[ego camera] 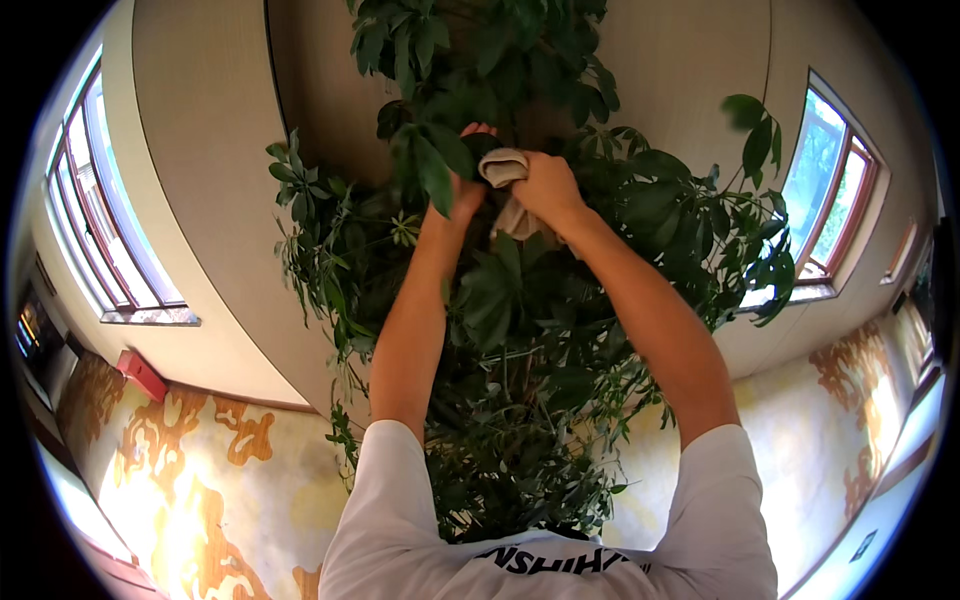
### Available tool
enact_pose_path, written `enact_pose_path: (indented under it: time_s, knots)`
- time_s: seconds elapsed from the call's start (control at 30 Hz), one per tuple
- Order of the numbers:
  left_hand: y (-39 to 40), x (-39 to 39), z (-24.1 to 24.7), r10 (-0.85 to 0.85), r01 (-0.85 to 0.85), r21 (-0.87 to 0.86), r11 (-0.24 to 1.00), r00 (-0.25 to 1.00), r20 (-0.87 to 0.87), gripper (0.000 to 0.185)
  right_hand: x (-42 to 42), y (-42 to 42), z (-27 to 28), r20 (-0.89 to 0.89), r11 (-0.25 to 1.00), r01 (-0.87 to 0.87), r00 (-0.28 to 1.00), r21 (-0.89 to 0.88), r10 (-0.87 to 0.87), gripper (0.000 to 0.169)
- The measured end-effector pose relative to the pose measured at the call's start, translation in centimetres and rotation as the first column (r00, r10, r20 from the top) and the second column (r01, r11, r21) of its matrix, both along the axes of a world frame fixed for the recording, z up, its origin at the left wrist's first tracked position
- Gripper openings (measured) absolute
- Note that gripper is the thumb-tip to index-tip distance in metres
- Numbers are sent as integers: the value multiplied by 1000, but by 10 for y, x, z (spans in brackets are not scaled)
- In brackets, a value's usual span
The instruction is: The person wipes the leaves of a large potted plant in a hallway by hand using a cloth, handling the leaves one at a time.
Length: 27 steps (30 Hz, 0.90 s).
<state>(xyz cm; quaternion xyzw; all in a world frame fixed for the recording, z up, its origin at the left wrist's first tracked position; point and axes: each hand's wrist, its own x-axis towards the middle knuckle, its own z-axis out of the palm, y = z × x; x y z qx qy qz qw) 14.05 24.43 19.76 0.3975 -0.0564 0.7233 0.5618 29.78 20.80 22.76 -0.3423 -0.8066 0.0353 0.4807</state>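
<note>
A tall leafy potted-type plant, an umbrella plant by its leaves (491,292), fills the middle of the head view. Both my arms reach up into its foliage. My right hand (551,187) is closed on a beige cloth (504,166), which is folded over at the top and hangs down below the fist. To its left, my left hand (469,187) is raised among the leaves, palm partly showing; a large drooping leaf (435,172) covers part of it. Whether its fingers hold a leaf or stem is hidden.
A beige panelled wall (210,150) stands behind the plant. Windows are at the left (112,202) and right (832,187). A red box (142,374) sits by the wall at lower left. The patterned floor (247,480) shows on both sides, and thin branches spread out right.
</note>
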Motion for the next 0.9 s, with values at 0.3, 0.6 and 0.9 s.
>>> enact_pose_path:
  time_s: [0.3, 0.6, 0.9]
  knots:
    - [-13, -24, 6, 86, -73, 60, 996, 965, -247, 37, -17, -6, 40, -105, 927, 26, 994, 374, 14, 48]
    - [9, -60, -5, 86, -102, -89, 991, 982, -166, 35, -17, -28, -29, -199, 950, -246, 958, -191, 207, 37]
    - [20, -65, -21, 167, -148, 77, 986, 887, -430, 36, -47, 0, -20, -56, 941, -190, 975, 280, 214, 42]
